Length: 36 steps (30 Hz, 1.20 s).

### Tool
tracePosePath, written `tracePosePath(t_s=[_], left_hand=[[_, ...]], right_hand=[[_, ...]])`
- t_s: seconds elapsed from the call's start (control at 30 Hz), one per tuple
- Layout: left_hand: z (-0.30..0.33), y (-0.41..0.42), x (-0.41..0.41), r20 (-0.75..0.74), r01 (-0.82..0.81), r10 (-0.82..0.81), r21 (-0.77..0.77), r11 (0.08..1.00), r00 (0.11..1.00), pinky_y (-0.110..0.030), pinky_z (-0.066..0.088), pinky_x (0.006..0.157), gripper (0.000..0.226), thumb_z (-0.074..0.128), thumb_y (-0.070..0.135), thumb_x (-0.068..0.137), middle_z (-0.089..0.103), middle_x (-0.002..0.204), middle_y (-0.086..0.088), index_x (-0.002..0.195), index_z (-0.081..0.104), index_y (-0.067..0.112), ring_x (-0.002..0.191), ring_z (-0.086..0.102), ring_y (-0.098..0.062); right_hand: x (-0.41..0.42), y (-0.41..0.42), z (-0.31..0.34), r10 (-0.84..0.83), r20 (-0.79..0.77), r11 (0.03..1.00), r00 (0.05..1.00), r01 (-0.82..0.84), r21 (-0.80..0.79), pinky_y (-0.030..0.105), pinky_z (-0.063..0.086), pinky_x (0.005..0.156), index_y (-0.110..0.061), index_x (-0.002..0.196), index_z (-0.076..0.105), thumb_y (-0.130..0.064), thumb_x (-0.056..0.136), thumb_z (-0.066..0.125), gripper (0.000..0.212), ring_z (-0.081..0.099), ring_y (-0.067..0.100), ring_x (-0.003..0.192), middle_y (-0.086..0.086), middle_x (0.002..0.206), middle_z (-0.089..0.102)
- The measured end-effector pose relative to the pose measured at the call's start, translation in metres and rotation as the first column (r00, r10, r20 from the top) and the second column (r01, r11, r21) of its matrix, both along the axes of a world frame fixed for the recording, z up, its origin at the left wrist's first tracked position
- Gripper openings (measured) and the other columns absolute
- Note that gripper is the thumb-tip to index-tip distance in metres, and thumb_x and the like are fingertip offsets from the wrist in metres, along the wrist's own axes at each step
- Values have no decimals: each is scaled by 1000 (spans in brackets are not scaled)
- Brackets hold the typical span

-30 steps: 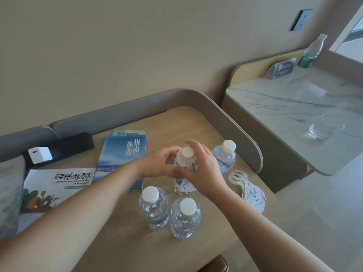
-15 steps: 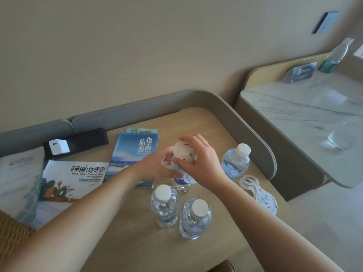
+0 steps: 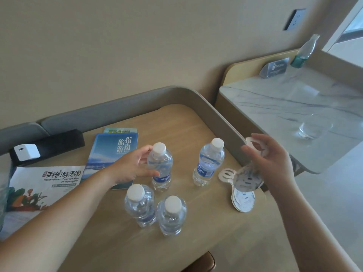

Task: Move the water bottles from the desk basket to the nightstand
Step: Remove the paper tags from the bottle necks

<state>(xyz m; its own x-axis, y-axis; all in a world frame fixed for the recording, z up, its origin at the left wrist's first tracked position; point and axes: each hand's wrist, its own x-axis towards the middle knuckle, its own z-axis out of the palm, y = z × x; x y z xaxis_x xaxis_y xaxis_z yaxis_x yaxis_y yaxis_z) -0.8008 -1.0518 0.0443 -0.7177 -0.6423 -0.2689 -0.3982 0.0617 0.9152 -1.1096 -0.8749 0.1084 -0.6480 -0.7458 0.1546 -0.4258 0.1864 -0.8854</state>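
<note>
L grip (image 3: 131, 165) holds rear-left bottle (image 3: 160, 165); R grip (image 3: 273, 161) pinches paper tag (image 3: 245, 179). 4 bottles (image 3: 172, 214) on table (image 3: 196, 122), move prob nrly done.

Bottles (image 3: 209, 163) crowd table (image 3: 176, 122) centre; far corner free; rim (image 3: 137, 106) behind.

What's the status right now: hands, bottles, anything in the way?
Left hand grips the far-left water bottle. Right hand holds a paper neck tag aloft. All four stand upright on the wooden table. Tag pile beside them, not blocking.
</note>
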Motion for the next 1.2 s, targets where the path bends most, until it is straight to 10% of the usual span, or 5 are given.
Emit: tracePosePath(t_s=[0.43,0.6,0.7,1.0,1.2], left_hand=[[-4,14,-2,-74,-113,111,-24,993,991,-15,44,92,68,84,22,63,68,120,14,124,54,26,114,61,-2],[-1,19,-2,-100,-106,109,38,994,989,-13,46,91,70,79,11,70,67,122,12,133,50,20,115,60,-1],[0,23,1,-129,-123,134,85,989,983,-8,47,83,66,76,18,71,66,116,26,132,50,26,109,59,9],[-2,69,29,-292,-581,605,176,795,740,-49,43,102,26,49,31,97,69,116,-13,113,64,18,107,67,-22],[-13,140,32,-378,-691,708,207,693,597,-40,40,101,81,62,79,65,64,126,5,125,57,25,124,54,-15]], right_hand=[[-20,-27,-119,-4,72,902,997,-28,432,20,42,62,-20,130,50,-30,75,80,64,56,15,95,4,119,61],[-25,-24,-118,46,44,892,998,-61,449,36,41,97,-22,142,41,-33,78,77,74,46,22,128,2,142,48],[-23,-17,-109,50,14,906,999,-51,420,38,40,100,-21,140,43,-31,79,76,70,47,23,127,2,141,49],[48,39,-91,174,18,982,985,-175,78,14,48,75,-33,103,59,-19,87,66,22,60,-2,90,-13,98,64],[94,54,-92,479,160,875,863,-485,-6,18,48,88,-35,119,52,-61,75,64,52,58,2,103,-10,109,60]])
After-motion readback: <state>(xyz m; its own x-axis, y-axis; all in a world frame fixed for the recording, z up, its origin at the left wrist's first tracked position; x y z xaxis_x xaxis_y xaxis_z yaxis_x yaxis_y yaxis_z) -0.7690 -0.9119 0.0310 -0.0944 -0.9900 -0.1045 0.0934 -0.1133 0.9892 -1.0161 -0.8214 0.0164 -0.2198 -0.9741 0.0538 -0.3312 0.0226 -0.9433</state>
